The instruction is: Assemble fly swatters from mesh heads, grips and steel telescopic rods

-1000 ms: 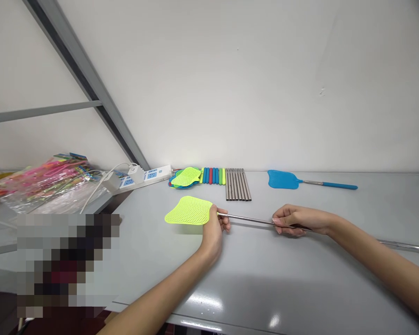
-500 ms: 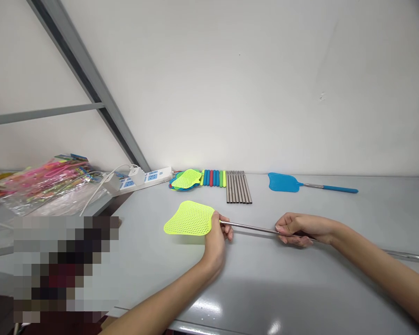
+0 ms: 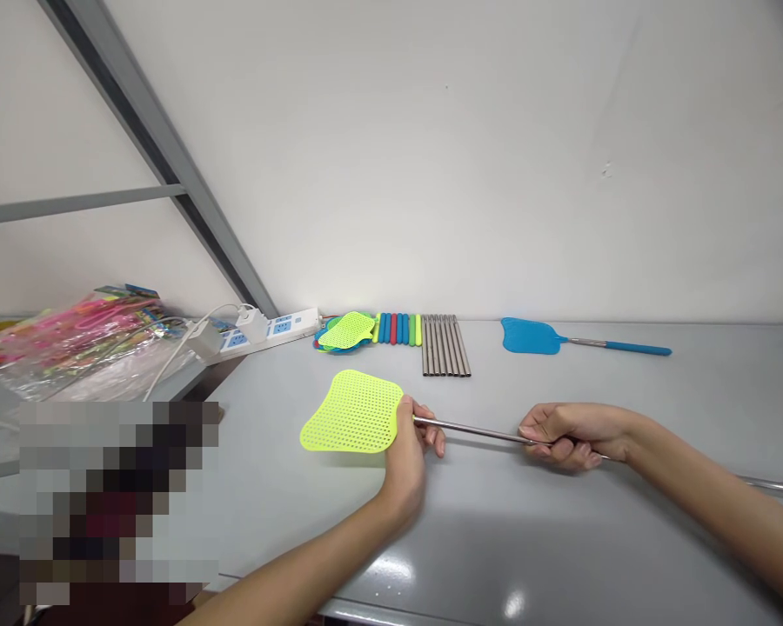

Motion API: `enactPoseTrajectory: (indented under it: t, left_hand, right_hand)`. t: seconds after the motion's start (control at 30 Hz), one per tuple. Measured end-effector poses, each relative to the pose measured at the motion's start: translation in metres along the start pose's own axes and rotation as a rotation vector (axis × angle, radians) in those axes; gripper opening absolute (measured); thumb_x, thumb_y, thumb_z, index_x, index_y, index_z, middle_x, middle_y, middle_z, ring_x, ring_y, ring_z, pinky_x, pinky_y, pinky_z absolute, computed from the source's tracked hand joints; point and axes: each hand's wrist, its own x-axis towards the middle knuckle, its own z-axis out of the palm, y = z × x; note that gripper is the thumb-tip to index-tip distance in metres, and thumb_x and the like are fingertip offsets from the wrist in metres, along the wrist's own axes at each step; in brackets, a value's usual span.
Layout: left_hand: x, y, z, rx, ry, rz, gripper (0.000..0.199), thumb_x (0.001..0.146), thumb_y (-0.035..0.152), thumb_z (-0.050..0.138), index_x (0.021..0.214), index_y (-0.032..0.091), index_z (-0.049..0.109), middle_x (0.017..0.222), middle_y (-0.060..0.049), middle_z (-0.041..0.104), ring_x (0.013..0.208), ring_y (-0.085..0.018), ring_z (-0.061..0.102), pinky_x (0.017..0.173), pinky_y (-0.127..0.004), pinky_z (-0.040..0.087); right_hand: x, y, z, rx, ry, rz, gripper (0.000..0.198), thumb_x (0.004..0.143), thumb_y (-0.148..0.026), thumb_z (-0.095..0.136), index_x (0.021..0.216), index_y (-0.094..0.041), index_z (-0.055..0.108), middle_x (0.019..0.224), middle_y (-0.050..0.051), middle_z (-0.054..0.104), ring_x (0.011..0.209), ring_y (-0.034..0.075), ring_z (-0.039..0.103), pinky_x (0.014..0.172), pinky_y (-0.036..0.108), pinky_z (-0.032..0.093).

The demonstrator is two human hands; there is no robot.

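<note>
Bags (image 3: 140,372) (clear plastic) hold pink pieces (image 3: 95,320) — left hand (image 3: 407,452) and right hand (image 3: 574,430) both grasp the yellow-green swatter (image 3: 352,416).

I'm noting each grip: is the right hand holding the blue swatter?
No, the right hand grips the metal rod; the blue swatter lies on the table.

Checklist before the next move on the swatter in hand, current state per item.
1. Left hand at the yellow-green swatter head, by its neck: ok.
2. Right hand closed around the metal rod: ok.
3. Head-to-rod joint fully seated: cannot tell, the left hand partly covers it.
4. Whole rod visible: not ok, it passes behind the right forearm and runs out of frame.
5. Metal tubes and blue swatter apart from both hands: ok.
</note>
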Motion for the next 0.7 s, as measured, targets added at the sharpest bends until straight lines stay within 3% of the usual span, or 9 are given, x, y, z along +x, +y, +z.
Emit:
enactPoseTrajectory:
  t: [0.23,0.5,0.6,0.7]
  left_hand:
    - [0.0,0.0,0.0,0.017,-0.022,0.014,0.028,0.079,0.039,0.04,0.06,0.019,0.038,0.051,0.006,0.039,0.036,-0.006,0.039,0.044,-0.022,0.034]
    - [0.006,0.004,0.003,0.035,0.049,-0.145,0.03,0.077,0.044,0.041,0.062,0.018,0.043,0.041,0.007,0.034,0.037,-0.007,0.038,0.045,-0.021,0.033]
    - [0.008,0.008,0.003,0.004,0.05,-0.156,0.031,0.073,0.047,0.048,0.064,0.017,0.046,0.043,0.007,0.036,0.039,-0.007,0.039,0.045,-0.02,0.033]
    - [0.008,0.013,0.003,-0.014,0.072,-0.144,0.034,0.068,0.049,0.053,0.066,0.016,0.049,0.046,0.006,0.039,0.041,-0.007,0.04,0.046,-0.02,0.034]
  right_hand:
    - [0.0,0.0,0.001,0.032,-0.023,0.013,0.018,0.074,-0.024,0.047,0.06,-0.016,0.041,0.045,-0.008,0.025,0.033,0.002,0.012,0.025,0.013,0.01]
    - [-0.001,-0.002,0.0,-0.152,0.126,-0.092,0.029,0.078,-0.04,0.049,0.073,-0.012,0.054,0.046,-0.007,0.035,0.033,0.002,0.02,0.03,0.016,0.013]
    - [-0.005,-0.005,0.001,-0.247,0.175,-0.164,0.033,0.079,-0.043,0.047,0.08,-0.011,0.056,0.047,-0.006,0.041,0.034,0.002,0.023,0.034,0.017,0.019]
    - [-0.009,-0.006,-0.003,-0.292,0.229,-0.177,0.033,0.076,-0.046,0.051,0.073,-0.013,0.053,0.052,-0.003,0.049,0.038,0.003,0.033,0.038,0.018,0.025]
